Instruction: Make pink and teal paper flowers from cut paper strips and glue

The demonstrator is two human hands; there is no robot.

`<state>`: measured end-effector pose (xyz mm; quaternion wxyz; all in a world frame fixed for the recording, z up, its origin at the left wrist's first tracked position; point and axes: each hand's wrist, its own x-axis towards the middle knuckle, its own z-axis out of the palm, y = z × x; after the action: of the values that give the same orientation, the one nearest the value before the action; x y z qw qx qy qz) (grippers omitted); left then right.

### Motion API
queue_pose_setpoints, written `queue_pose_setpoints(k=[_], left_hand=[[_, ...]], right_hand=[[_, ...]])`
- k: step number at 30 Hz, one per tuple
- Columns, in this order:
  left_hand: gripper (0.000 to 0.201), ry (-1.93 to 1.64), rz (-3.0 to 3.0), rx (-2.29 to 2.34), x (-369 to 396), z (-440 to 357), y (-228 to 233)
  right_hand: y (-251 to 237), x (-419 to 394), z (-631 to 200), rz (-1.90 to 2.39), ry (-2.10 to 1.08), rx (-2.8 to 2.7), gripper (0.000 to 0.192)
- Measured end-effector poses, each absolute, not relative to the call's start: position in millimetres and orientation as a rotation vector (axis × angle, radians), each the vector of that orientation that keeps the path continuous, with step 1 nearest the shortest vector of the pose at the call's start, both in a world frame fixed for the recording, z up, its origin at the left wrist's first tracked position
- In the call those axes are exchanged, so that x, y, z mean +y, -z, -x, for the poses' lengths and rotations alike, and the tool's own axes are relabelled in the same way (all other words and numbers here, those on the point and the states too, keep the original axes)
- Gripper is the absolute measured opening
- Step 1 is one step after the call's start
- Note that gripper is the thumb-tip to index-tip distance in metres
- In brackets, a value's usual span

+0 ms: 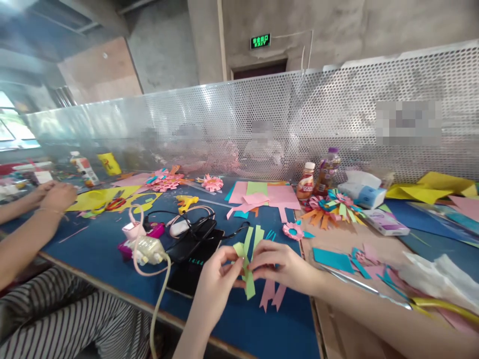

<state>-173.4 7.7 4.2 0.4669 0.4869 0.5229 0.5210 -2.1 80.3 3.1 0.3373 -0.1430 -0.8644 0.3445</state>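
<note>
A light green paper strip [250, 288] is pinched in my left hand [224, 271], its lower end hanging below the fingers. My right hand [275, 262] has its thumb and fingertips closed on the same strip from the right side. Another green strip [258, 233] shows just behind my right hand, and thin blue strips lie beside it. Under my right hand, pink paper strips [266, 294] with notched ends rest on the blue table [277, 334]. A pink paper flower [293, 231] with a blue ring lies beyond my right wrist.
A black phone [179, 279], tangled cables and a power strip [147, 249] lie left of my hands. Scissors [374, 289] sit under my right forearm. Beyond stand two bottles [307, 180] before a perforated metal screen [209, 129]. Another person's hands [62, 197] are at far left.
</note>
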Motion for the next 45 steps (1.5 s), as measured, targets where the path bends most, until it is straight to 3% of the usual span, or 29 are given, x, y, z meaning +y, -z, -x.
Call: queue_pose_setpoints(k=[10,16,23,45], left_hand=[[0.030,-1.233,-1.131,1.296,6,177,6],[0.039,-1.209,-1.162,1.293,5,177,6],[0.031,-1.253,-1.215,1.272,5,176,8],[0.031,-1.277,-1.207,1.252,1,174,3]], right_hand=[[9,74,10,0.668,-1.385,-1.965,0.018],[-3,72,9,0.728,-1.350,-1.968,0.016],[-6,69,13,0.847,-1.473,-1.904,0.019],[7,70,15,0.943,-1.594,-1.828,0.020]])
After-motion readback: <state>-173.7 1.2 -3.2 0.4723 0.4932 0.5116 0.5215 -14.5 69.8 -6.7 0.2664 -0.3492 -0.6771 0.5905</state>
